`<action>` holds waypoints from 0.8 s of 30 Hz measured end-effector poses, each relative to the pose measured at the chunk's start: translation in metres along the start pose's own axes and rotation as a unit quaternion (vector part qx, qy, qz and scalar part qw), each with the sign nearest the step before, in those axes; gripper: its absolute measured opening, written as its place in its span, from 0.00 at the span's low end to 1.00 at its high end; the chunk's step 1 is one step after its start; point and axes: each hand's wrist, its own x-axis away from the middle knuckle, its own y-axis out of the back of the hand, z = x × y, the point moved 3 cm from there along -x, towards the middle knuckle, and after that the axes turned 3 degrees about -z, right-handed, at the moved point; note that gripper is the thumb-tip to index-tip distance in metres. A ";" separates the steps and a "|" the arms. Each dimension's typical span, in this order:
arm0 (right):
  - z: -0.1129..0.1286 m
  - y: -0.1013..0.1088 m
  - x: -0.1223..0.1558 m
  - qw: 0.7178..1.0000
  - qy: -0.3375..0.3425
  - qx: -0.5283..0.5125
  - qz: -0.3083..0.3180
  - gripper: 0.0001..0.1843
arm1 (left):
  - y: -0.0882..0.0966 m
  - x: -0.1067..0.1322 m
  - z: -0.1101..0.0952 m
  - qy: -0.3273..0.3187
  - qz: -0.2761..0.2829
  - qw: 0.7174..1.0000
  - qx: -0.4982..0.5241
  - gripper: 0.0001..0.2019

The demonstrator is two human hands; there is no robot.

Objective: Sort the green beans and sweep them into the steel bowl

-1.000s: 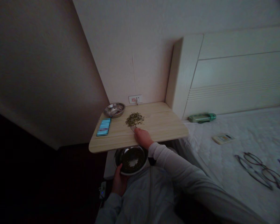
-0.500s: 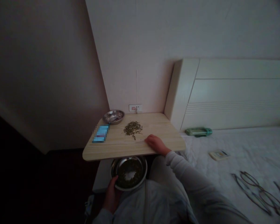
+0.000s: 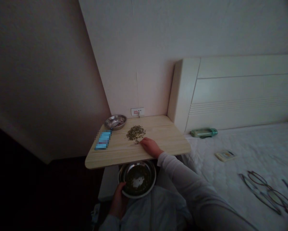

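Observation:
A pile of small dark green grains lies on a light wooden bedside table. My right hand rests on the tabletop with its fingertips at the near edge of the pile; the fingers look curled together, and what they hold, if anything, is hidden. My left hand grips the rim of a steel bowl held just below the table's front edge. The bowl has dark grains and a pale patch inside.
A small empty steel dish and a blue packet sit on the table's left side. A wall socket is behind. The bed at right carries a green case, a small booklet and eyeglasses.
My right hand swept to the right of the pile, then came back left to its near edge. The bowl stayed under the table edge in my left hand. The camera view shifted.

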 end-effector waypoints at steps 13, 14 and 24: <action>-0.042 0.008 0.003 0.920 -0.272 -0.223 -0.174 0.14 | -0.004 -0.004 0.013 0.025 0.041 0.999 -0.022 0.05; -0.042 0.008 0.003 0.919 -0.275 -0.222 -0.175 0.15 | -0.003 -0.005 0.014 0.029 0.038 0.999 -0.024 0.06; -0.037 0.009 0.006 0.926 -0.268 -0.186 -0.188 0.21 | -0.002 -0.007 0.012 -0.003 0.023 0.999 -0.044 0.06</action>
